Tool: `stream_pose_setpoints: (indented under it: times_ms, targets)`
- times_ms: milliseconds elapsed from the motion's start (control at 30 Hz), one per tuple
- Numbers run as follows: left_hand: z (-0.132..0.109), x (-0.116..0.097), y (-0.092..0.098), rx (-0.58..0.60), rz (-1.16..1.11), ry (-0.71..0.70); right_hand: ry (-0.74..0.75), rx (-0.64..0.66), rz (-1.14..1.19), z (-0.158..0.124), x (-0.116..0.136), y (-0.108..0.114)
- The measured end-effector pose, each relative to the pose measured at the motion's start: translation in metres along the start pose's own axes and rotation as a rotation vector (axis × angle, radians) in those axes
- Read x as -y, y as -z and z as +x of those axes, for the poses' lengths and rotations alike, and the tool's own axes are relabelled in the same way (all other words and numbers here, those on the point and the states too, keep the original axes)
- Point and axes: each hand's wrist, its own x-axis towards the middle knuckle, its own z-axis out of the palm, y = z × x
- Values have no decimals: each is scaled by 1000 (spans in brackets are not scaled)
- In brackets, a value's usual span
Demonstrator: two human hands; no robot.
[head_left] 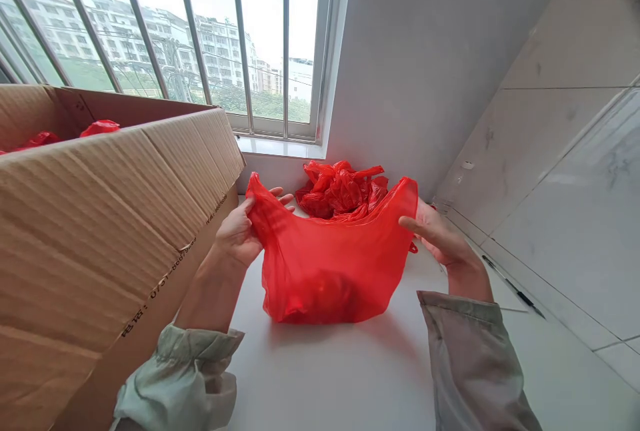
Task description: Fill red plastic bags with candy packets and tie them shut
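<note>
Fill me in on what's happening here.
A person is holding a red plastic bag spread between both hands over a white tabletop. The left hand grips one upper corner and the right hand the other; a darker shape shows through its lower part. Behind it lies a crumpled heap of red plastic. To the left stands an open cardboard box with more red plastic inside, and a pen lies to the right.

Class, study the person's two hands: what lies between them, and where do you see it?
In the head view, a red plastic bag spans the stretch from the left hand to the right hand.
</note>
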Motion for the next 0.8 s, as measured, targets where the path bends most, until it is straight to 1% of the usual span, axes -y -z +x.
stream_pose_setpoints:
  times_ms: [67,100,133,167,267,333,400,467,533,600,700,767,800]
  targets:
    - [2,0,1,-10,-6,24,-126,226,-107,-6,-1,3]
    - [3,0,2,-11,-4,23,-180,311,-163,-7,-2,3]
    - [4,1,3,-12,0,19,-213,346,-211,-8,-4,2]
    - [5,1,3,-7,5,17,-235,343,-243,-8,-6,0]
    - [3,-2,4,25,14,27,-263,212,-237,-5,-9,-8]
    - [-2,-7,4,27,-11,32,-256,170,-170,-5,-7,-12]
    - [-10,-14,4,30,-57,15,-239,171,-87,-7,0,-12]
    - [-17,-21,3,63,-90,-22,-224,136,-18,-10,6,-10]
    - [-22,-25,3,120,-90,-56,-217,80,8,-12,9,-8]
    - [-21,-23,2,155,-61,-45,-233,51,-45,-10,8,-6]
    - [-12,-11,2,151,15,3,-317,92,-247,-4,0,-6]
    - [-5,-4,5,143,142,-1,-354,102,-347,0,-5,-6]
    - [-4,-3,8,150,254,-16,-356,96,-367,1,-7,-6]
